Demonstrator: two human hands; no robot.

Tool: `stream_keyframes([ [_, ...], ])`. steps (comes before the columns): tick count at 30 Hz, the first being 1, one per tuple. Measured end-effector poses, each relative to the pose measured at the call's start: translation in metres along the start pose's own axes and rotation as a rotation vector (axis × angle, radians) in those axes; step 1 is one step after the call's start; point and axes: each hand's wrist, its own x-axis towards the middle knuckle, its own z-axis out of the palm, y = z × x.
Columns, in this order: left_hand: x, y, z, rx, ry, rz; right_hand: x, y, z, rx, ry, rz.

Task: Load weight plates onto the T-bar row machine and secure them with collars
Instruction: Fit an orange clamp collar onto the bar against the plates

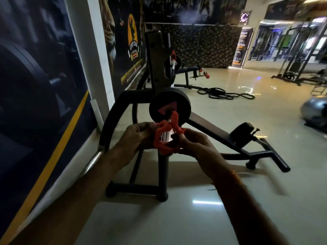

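A black weight plate (182, 103) with a red triangle mark sits on the chrome sleeve (167, 137) of the dark T-bar row machine (203, 124). Both hands hold an orange-red clamp collar (159, 138) around the near end of that sleeve, a short way in front of the plate. My left hand (136, 137) grips the collar's left side. My right hand (196, 145) pinches its right side, and the collar's lever (175, 121) sticks up toward the plate. The sleeve's tip is hidden behind the collar and fingers.
A wall with dark posters (35, 85) runs along the left. A bench with an upright rack (159, 64) stands behind the machine. A battle rope (224, 93) lies on the glossy floor, a grey ball (315, 110) sits at right, and racks (297, 55) stand far right.
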Motion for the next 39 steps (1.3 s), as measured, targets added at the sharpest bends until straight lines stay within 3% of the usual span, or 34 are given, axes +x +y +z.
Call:
stream_keyframes([
  [4,-0.03,-0.024,0.0,0.091,-0.045,0.055,-0.027,0.022,0.013,0.017,0.027,0.011],
  [17,-0.007,-0.081,0.002,0.274,0.178,0.086,-0.008,0.085,0.023,-0.027,0.256,-0.041],
  [30,0.1,-0.089,-0.004,0.117,0.219,-0.041,0.087,0.104,-0.018,0.088,0.313,0.044],
  [39,0.191,-0.089,-0.002,0.036,0.364,-0.231,0.186,0.118,-0.06,0.025,0.271,0.139],
])
